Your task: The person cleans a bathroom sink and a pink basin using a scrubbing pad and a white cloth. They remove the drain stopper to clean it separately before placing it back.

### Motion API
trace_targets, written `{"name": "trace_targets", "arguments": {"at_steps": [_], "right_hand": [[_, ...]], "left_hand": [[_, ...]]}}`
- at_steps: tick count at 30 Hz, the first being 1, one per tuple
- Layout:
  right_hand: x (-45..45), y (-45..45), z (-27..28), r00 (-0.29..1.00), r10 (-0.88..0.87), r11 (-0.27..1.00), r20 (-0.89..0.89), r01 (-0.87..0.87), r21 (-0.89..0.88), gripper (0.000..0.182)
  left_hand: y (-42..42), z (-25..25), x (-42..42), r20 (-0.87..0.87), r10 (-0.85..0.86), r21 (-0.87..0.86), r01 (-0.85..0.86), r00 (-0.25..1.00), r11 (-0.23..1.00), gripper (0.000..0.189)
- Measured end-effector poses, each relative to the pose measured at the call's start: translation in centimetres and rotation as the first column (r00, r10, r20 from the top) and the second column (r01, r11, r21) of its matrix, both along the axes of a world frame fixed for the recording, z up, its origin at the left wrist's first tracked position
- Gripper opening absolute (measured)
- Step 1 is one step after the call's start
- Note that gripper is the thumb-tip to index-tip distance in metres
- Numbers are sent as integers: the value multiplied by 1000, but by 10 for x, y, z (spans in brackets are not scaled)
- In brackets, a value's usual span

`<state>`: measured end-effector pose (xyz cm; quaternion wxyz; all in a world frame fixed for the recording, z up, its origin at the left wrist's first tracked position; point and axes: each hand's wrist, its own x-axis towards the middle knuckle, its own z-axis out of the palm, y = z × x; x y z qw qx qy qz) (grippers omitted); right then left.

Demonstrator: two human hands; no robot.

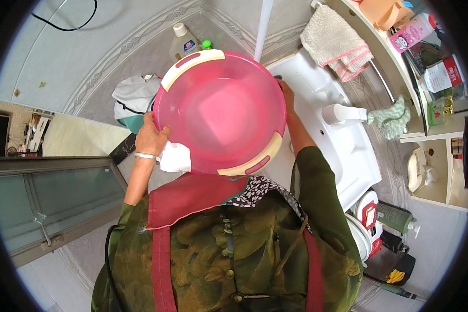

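A pink translucent plastic basin (230,113) with two cream handle pieces is held up before my chest, its round opening facing me. My left hand (153,134), with a silver bangle at the wrist, grips its left rim, thumb in front. Below that thumb is a crumpled white cloth or tissue (175,157); whether the hand holds it too is unclear. On the opposite side, my right hand (287,95) grips the right rim, its fingers partly hidden by the basin. A small dark thing shows by its fingertips, too small to name.
A white washbasin (351,156) is on the right, under a towel (331,43) on a rail and a crowded shelf (417,136). Behind the pink basin stand a bottle (183,41) and a white pipe (263,31). A glazed door (58,202) is at left.
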<state>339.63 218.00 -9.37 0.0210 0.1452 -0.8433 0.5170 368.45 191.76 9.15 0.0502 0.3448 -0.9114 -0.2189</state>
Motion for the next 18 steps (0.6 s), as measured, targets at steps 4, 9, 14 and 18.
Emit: {"name": "trace_targets", "arguments": {"at_steps": [4, 9, 14, 18], "right_hand": [[27, -1, 23, 964, 43, 975, 261, 17, -221, 26], [53, -15, 75, 800, 248, 761, 547, 188, -621, 24], [55, -13, 78, 801, 327, 748, 501, 105, -655, 25], [56, -13, 77, 786, 347, 734, 512, 113, -670, 24]], "left_hand": [[-7, 14, -11, -151, 3, -77, -15, 988, 997, 53], [-7, 27, -44, -245, -187, -287, 113, 951, 951, 46], [-9, 28, -110, -477, -144, 123, 228, 867, 966, 45], [-21, 16, -178, -458, -19, 647, 348, 889, 678, 63]]}}
